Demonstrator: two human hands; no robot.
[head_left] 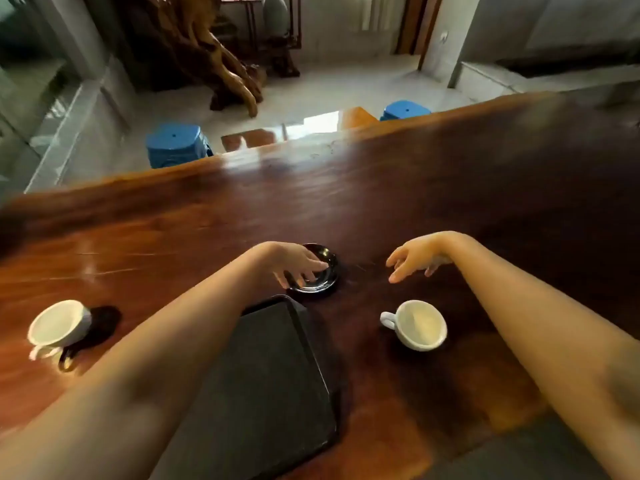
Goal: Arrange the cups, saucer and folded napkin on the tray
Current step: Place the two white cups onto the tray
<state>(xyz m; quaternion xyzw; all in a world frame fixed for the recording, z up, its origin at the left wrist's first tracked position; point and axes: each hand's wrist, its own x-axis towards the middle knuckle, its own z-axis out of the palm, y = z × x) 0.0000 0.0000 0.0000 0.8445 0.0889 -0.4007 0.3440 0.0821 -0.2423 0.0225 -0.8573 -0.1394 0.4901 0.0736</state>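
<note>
A black tray (263, 382) lies on the dark wooden table, near its front edge. Just beyond the tray's far corner sits a glossy black saucer (327, 284). My left hand (294, 263) rests over the saucer with its fingers spread and their tips touching the dish. My right hand (414, 259) hovers open above the bare wood, right of the saucer, holding nothing. One white cup (420, 325) stands upright to the right of the tray, its handle pointing left. A second white cup (57, 323) stands at the far left. No napkin shows.
The wooden table (450, 188) stretches wide beyond the objects. Behind its far edge stand two blue stools (176, 143) on a pale floor, with a carved wooden root sculpture (221, 64) further back.
</note>
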